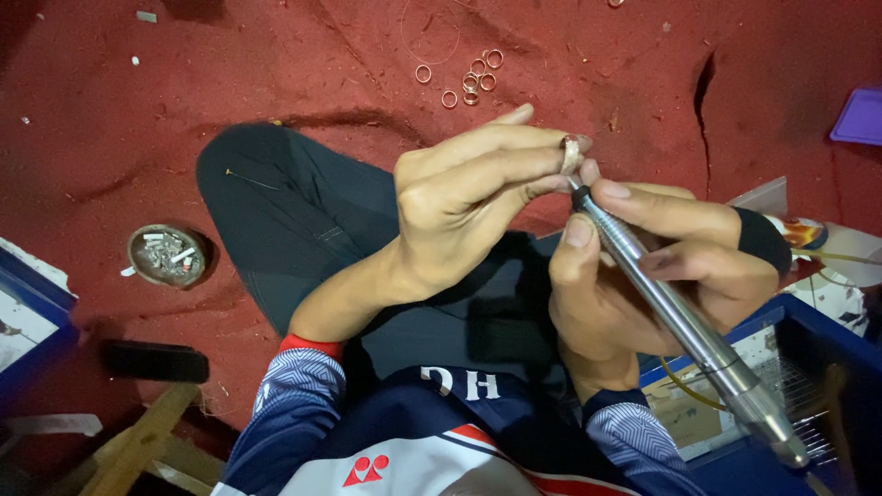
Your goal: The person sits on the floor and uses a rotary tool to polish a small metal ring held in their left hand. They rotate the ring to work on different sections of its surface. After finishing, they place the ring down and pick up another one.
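Fingertips (562, 147) of the left hand (469, 197) are pinching a small metal ring (571, 153), which is sitting at the hand's 3 o'clock edge. The right hand (643, 266) is clamping its fingers around a steel rotary handpiece (680, 321), whose tip is touching the ring from 6 o'clock. Outward, loose rings (470, 78) are lying on the red floor (322, 55) at 12 o'clock, and a round ashtray (166, 254) is sitting at 9 o'clock.
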